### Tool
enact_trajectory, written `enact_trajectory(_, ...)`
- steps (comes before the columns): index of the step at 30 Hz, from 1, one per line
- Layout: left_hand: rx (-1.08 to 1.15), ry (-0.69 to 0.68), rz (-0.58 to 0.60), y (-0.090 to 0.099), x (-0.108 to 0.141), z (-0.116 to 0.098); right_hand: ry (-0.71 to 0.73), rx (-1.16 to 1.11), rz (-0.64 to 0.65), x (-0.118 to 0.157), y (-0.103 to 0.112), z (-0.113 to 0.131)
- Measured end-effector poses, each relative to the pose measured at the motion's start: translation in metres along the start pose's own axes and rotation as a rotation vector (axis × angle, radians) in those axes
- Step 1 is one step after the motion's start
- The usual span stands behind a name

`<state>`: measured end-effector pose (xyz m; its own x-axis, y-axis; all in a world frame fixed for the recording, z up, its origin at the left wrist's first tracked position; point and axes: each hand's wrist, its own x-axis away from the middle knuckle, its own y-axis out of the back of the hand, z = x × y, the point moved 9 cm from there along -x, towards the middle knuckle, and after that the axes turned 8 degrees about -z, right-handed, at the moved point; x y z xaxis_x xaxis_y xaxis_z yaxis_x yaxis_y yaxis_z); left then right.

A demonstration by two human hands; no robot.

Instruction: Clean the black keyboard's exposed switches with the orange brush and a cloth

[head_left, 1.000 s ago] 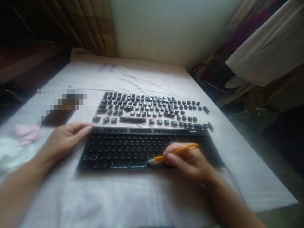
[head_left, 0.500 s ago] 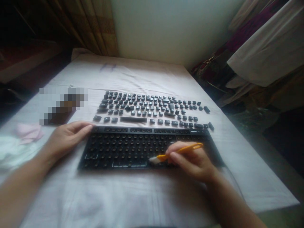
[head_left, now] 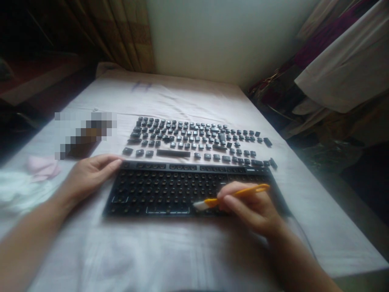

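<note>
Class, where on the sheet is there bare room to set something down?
Free: the sheet between the keycaps and the wall, and before the keyboard between the forearms. Crowded: just behind the keyboard, and left by the pink cloth.

Showing: one black rectangular keyboard base (head_left: 170, 187) | one orange-handled, pale-bristled brush (head_left: 210, 202) | one long black spacebar (head_left: 173, 153) | small black loose keycaps (head_left: 207, 157) numbering dozens (blur is hindering an exact tally) | one crumpled pink cloth (head_left: 44, 167) | one whitish cloth (head_left: 22, 188)
</note>
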<state>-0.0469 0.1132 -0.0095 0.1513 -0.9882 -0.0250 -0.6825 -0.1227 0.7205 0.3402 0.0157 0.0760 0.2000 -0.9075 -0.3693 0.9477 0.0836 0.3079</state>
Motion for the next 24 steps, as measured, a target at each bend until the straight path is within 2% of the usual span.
enact_trajectory(4, 0.001, 0.008, 0.002, 0.000, 0.000, -0.001, 0.076, 0.070, 0.089, -0.001, -0.011, 0.004)
enact_trajectory(8, 0.002, 0.010, 0.003, 0.000, 0.001, -0.002, 0.057, -0.008, 0.079, -0.001, -0.014, 0.001)
enact_trajectory(10, 0.008, 0.002, 0.008, -0.001, 0.001, -0.003, 0.025, -0.077, -0.005, -0.001, -0.008, -0.002)
enact_trajectory(13, 0.008, -0.010, 0.013, -0.002, 0.001, -0.005, -0.001, -0.120, -0.200, 0.001, 0.007, 0.001)
enact_trajectory(15, 0.004, -0.018, 0.013, -0.002, 0.001, -0.007, -0.004, -0.085, -0.240, 0.000, 0.009, 0.011)
enact_trajectory(20, 0.016, -0.042, 0.028, -0.003, 0.004, -0.013, 0.108, 0.018, -0.123, -0.007, -0.018, 0.044)
enact_trajectory(24, 0.029, -0.061, 0.027, -0.003, 0.005, -0.017, 0.161, 0.026, -0.100, -0.011, -0.040, 0.045)
